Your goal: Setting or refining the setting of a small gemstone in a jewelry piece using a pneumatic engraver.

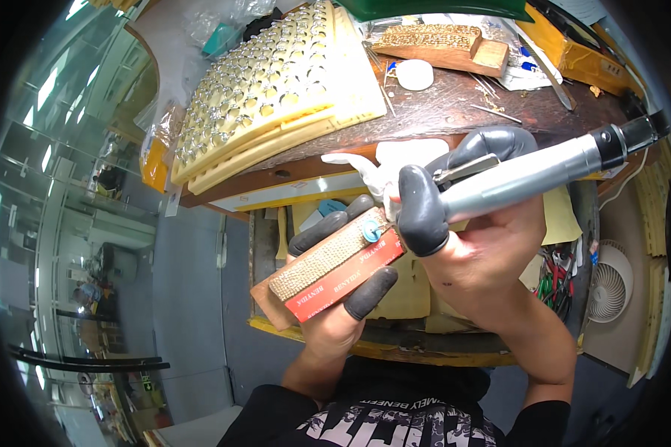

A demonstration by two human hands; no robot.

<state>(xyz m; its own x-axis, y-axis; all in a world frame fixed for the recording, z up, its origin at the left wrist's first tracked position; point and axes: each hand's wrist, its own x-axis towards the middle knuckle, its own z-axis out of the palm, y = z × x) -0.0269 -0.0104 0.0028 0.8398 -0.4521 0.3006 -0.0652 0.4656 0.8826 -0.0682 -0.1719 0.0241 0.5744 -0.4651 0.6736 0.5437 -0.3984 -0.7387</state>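
My left hand [326, 325], with black finger cots on its fingers, is closed around a small wooden block [267, 296]. Rows of tiny gold-coloured pieces [324, 262] cover the block's top, and red printed tape [344, 286] runs along its side. My right hand [479, 249], also in black finger cots, grips a silver rotary handpiece [525, 177] with a lever on its body. At the handpiece's working end, a small blue disc [371, 230] is at the far end of the rows; whether it touches them I cannot tell. Just beyond stands a white, cloth-like wrapped piece [376, 175].
Stacked cream trays [276, 123] of shiny ring-like pieces fill the bench's left. Another wooden block [492, 56] with gold pieces, a white round lid [414, 74] and thin metal tools [496, 113] lie behind. Below my hands is an open drawer [395, 354]; a white fan [610, 283] stands right.
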